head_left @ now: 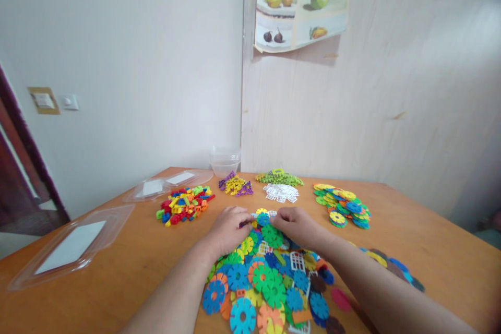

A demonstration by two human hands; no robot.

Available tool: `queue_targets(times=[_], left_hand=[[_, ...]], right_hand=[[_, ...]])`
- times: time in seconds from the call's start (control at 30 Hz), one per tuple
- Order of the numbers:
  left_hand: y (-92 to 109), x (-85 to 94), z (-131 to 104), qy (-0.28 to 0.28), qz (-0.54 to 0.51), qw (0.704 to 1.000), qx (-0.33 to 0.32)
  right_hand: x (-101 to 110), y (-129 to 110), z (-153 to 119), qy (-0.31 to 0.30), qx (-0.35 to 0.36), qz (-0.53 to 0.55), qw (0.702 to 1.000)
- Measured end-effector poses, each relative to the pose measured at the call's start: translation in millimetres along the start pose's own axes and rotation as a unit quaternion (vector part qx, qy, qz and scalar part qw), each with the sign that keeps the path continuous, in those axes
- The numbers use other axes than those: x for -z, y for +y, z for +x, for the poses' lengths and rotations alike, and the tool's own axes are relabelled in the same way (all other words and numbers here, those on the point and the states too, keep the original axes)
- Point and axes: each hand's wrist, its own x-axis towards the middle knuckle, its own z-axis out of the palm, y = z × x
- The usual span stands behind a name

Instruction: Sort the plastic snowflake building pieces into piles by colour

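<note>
A mixed heap of plastic snowflake discs (243, 315) in blue, green, yellow and orange spreads across the front of the table, with small white lattice window pieces (297, 261) among them. My left hand (230, 227) is at the far left side of this heap, its thumb and fingers curled together over the pieces. Opposite it, my right hand (295, 223) has its fingers bent closed beside a green disc (272, 236). Whatever lies between the fingertips of either hand is too small or hidden to make out. A blue disc (263, 219) lies between the two hands.
Sorted piles stand behind: small bricks (183, 206), purple and yellow pieces (235, 184), green pieces (278, 177), white lattices (281, 193) and discs (342, 203). Clear bowls (224, 160) sit by the wall. Transparent lids (111, 219) lie left; plain round chips (391, 266) lie right.
</note>
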Motion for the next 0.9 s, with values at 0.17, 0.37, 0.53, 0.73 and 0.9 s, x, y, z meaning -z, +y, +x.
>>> queue_targets(times=[0.17,0.37,0.53,0.73,0.9], left_hand=[[2,1.2,1,0.02,-0.014,1.0,0.004],[6,3.9,0,0.024,-0.044,0.999,0.01],[10,6.5,-2,0.017,-0.069,0.997,0.033],[12,5.2,-1,0.042,-0.161,0.98,0.108],[9,12.9,2,0.142,-0.297,0.922,0.205]], right_hand=[[0,0,0,0.0,0.003,-0.004,1.0],[0,1,0,-0.004,0.007,0.003,1.0],[1,-3,-2,-0.007,0.014,0.007,1.0],[-1,2,-1,-0.005,0.007,0.016,1.0],[-2,7,0,0.006,0.012,0.011,1.0]])
